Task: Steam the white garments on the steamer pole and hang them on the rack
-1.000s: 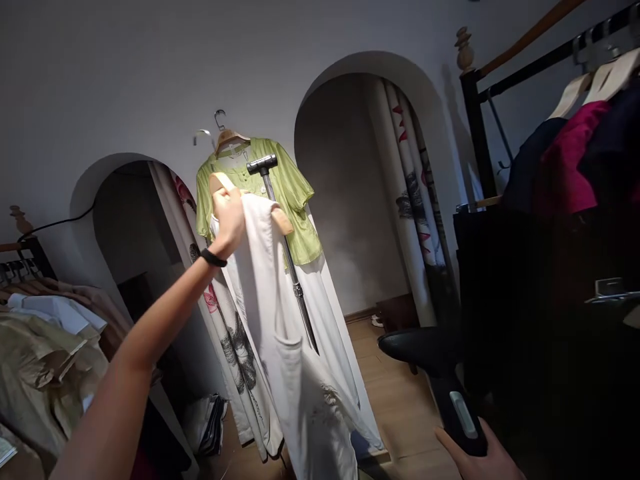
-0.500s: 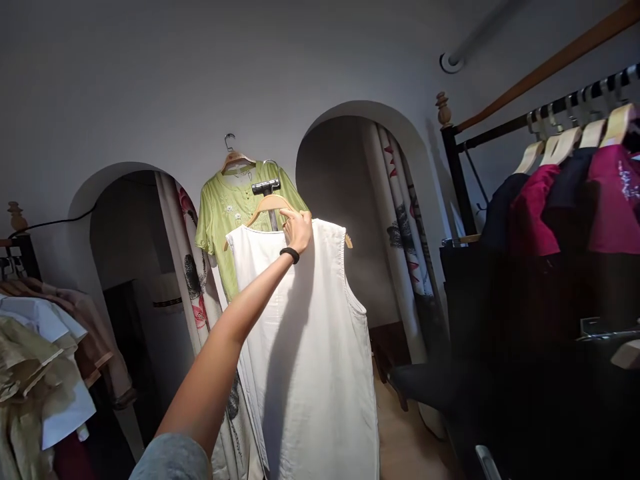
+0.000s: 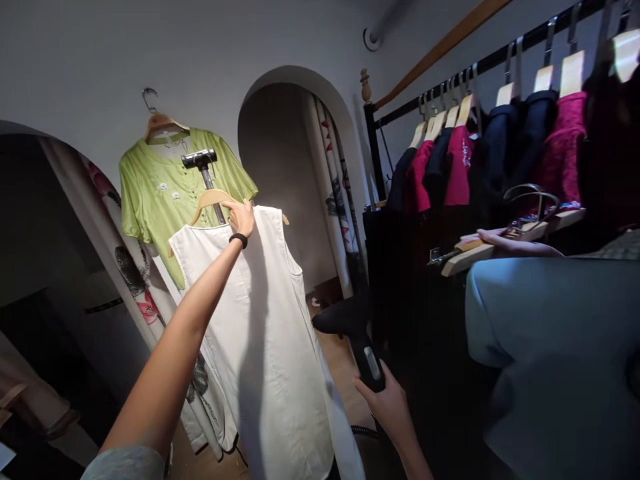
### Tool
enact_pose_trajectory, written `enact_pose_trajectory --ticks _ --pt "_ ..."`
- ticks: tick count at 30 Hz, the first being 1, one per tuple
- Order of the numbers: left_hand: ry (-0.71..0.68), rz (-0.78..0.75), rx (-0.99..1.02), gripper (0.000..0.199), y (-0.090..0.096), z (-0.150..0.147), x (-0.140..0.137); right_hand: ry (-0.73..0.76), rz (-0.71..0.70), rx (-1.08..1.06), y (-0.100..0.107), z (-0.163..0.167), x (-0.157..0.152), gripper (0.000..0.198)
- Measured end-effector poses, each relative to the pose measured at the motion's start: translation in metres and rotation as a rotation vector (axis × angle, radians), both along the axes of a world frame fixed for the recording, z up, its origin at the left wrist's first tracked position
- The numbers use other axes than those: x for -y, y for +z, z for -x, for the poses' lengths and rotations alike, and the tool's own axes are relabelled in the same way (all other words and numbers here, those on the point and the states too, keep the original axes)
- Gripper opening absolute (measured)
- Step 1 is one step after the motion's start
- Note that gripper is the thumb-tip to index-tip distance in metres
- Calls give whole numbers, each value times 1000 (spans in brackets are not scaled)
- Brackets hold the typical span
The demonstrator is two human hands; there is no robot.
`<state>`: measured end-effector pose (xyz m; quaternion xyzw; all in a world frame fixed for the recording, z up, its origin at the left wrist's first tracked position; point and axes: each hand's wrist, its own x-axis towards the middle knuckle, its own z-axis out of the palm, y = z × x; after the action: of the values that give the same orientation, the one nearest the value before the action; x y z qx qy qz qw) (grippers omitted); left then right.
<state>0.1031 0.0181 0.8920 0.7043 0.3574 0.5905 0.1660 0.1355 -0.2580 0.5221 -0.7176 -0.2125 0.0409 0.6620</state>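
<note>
At the neck of a white sleeveless top (image 3: 280, 373), my left hand (image 3: 241, 219) is closed on the wooden hanger (image 3: 213, 197) inside it. The top hangs from a stand pole (image 3: 207, 177) with a black crossbar. My right hand (image 3: 393, 400) grips the handle of a black garment steamer (image 3: 357, 333), held low to the right of the top with its broad head pointing left. Behind the pole hangs a green short-sleeved blouse (image 3: 150, 180) on its own hanger. The lower end of the steamer's handle is hidden in my palm.
Close on the right stands a person in a light blue top (image 3: 555, 320), whose hand (image 3: 520, 243) holds wooden hangers. A clothes rack (image 3: 480, 67) with dark and magenta garments runs behind them. Patterned curtains (image 3: 327, 173) hang in the archways. A ribbed hose (image 3: 365, 432) shows low down.
My view has swung right, bringing my right hand and the other person into sight. The steamer now shows clearly, and the white top hangs more tilted. My left hand keeps hold of the hanger.
</note>
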Motion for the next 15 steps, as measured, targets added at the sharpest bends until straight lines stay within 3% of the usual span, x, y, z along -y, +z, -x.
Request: enact_pose_trajectory --ticks 4,6,8,10,11,13,15 --pt "-68 -66 -58 51 -1 9 2 50 34 11 1 5 -2 46" --pt "-130 -220 -102 39 -9 33 3 76 44 19 1 4 -7 47" --pt "-124 -435 -89 31 -33 70 -1 95 43 47 1 4 -15 46" --pt "-16 -555 44 38 -76 113 -10 104 41 80 5 5 -26 48" --pt "65 -521 126 48 -104 133 -17 105 46 96 9 7 -33 49" --pt "179 -322 191 76 -168 163 -33 120 83 135 23 14 -47 47" --pt "167 10 155 104 -234 177 -52 141 146 189 45 24 -65 38"
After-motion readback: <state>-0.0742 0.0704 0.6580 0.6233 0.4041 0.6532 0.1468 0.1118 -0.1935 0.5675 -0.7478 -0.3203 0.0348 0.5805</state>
